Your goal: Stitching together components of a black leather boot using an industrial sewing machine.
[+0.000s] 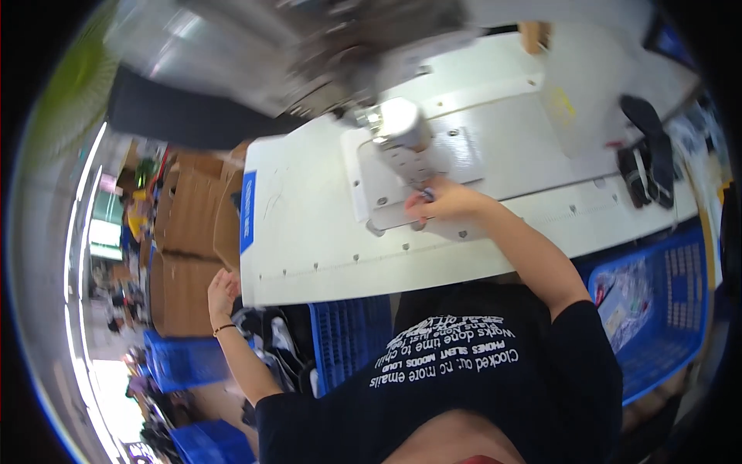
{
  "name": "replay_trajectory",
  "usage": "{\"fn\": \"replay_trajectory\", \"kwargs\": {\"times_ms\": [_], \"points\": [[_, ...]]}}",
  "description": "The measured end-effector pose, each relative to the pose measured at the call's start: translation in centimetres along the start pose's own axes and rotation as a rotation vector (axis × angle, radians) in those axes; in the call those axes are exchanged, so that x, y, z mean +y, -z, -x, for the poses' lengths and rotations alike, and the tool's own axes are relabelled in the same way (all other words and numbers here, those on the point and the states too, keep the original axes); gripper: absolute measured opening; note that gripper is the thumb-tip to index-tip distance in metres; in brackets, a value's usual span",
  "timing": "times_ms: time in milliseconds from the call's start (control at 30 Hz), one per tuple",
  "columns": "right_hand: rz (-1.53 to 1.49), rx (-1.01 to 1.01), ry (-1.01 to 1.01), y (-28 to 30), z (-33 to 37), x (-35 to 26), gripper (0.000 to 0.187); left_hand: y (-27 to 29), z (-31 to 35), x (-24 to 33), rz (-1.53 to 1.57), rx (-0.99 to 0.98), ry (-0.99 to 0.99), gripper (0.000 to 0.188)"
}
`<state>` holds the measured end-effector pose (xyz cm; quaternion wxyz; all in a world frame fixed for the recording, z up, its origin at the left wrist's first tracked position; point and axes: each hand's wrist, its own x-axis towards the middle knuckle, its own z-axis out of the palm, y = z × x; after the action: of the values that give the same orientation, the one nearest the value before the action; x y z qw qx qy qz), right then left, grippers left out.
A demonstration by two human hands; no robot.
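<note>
The white machine head (400, 122) is above the pale table (309, 267). Just before it, the right hand (448, 201) has bent fingers; I cannot tell their grip. The left hand (222, 295), with fingers loosely parted, is beside the table's left edge, near brown cardboard (184, 298).

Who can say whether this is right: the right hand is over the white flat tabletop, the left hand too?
Not the left hand: the head view shows it left of the tabletop, near brown cardboard boxes. The right hand is indeed over it.
</note>
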<state>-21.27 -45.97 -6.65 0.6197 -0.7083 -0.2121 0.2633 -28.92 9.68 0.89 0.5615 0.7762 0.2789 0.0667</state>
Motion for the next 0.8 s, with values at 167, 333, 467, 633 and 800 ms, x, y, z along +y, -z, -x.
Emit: {"fn": "replay_trajectory", "kwargs": {"times_ms": [167, 333, 467, 633, 800], "points": [[0.113, 0.183, -0.013, -0.6, 0.1, -1.5, 0.021, 4.6, 1.9, -5.0, -0.080, 0.268, -0.150, 0.036], [0.245, 0.447, 0.014, -2.2, -0.4, 2.1, 0.024, -5.0, -3.3, -2.0, -0.095, 0.298, -0.485, 0.037], [0.354, 0.606, 0.105, -4.1, -0.8, 2.9, 0.019, -17.8, -7.9, 4.9, -0.088, 0.201, -0.571, 0.068], [0.639, 0.699, 0.222, -5.7, -0.1, 2.2, 0.016, -35.4, -8.6, 13.3, -0.299, -0.046, -0.752, 0.099], [0.784, 0.706, 0.195, -6.4, -0.5, 2.1, 0.017, -44.9, -13.6, 15.6, -0.555, 0.012, -0.915, 0.083]]}}
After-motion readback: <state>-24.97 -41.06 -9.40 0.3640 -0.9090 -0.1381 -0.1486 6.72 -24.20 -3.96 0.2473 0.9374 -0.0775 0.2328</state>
